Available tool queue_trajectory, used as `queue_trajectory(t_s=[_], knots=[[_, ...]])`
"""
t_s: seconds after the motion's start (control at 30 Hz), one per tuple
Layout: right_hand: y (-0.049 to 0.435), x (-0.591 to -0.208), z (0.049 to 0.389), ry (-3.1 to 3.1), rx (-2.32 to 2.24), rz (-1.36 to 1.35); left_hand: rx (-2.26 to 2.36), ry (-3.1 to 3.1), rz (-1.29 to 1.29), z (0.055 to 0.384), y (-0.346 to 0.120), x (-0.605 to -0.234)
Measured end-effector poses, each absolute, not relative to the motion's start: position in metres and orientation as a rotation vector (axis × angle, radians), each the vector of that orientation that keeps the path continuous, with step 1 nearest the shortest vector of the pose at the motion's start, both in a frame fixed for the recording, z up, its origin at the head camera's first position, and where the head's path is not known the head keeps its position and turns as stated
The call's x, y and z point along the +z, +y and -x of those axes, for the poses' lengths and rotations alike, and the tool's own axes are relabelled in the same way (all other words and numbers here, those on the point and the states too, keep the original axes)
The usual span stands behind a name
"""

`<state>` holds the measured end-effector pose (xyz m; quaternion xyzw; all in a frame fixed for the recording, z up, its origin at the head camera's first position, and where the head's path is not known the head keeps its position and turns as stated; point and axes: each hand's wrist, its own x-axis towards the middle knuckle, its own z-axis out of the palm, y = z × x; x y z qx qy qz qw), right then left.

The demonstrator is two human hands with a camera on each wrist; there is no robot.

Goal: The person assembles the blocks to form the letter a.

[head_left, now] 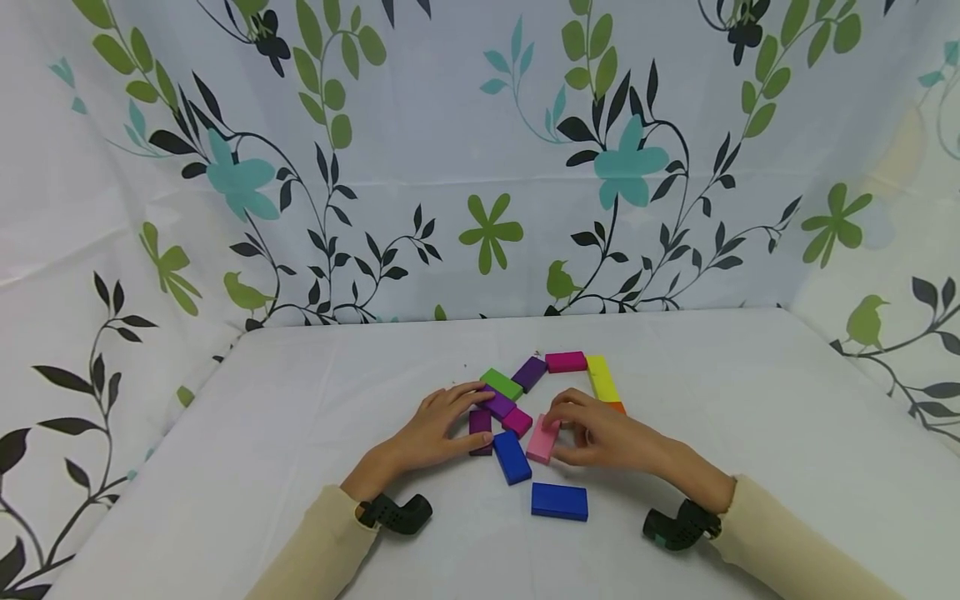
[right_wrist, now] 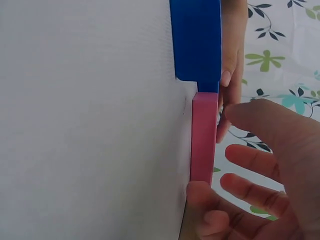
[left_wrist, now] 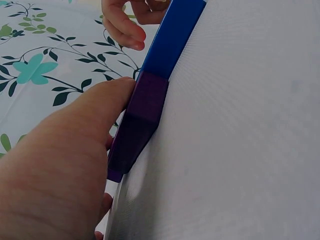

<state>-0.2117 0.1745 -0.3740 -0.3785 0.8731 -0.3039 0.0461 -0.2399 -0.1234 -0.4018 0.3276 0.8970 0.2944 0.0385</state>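
My left hand (head_left: 438, 427) rests its extended fingers on the purple block (head_left: 498, 405) beside the green block (head_left: 501, 384). Its thumb lies across the dark purple block (head_left: 480, 422), its tip close to a blue block (head_left: 512, 458). My right hand (head_left: 600, 429) holds the pink block (head_left: 540, 442) by its ends: the index finger is at the far end and the thumb by the near end. In the right wrist view the pink block (right_wrist: 204, 135) lies flat on the table. A magenta block (head_left: 517, 422) sits between the hands.
Another blue block (head_left: 559, 502) lies nearer to me. Behind the hands, a purple block (head_left: 529, 373), a magenta block (head_left: 566, 362), a yellow block (head_left: 602, 379) and a partly hidden orange block (head_left: 617, 407) form a curve. A patterned curtain (head_left: 420, 167) hangs beyond the white table (head_left: 337, 367).
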Motion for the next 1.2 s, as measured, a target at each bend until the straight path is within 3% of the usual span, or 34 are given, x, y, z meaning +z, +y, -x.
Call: queue_trajectory(t_s=[1.2], knots=[[0.178, -0.367, 0.181, 2.370, -0.915, 1.157, 0.914, 2.753, -1.005, 0.241, -0.123, -0.404]])
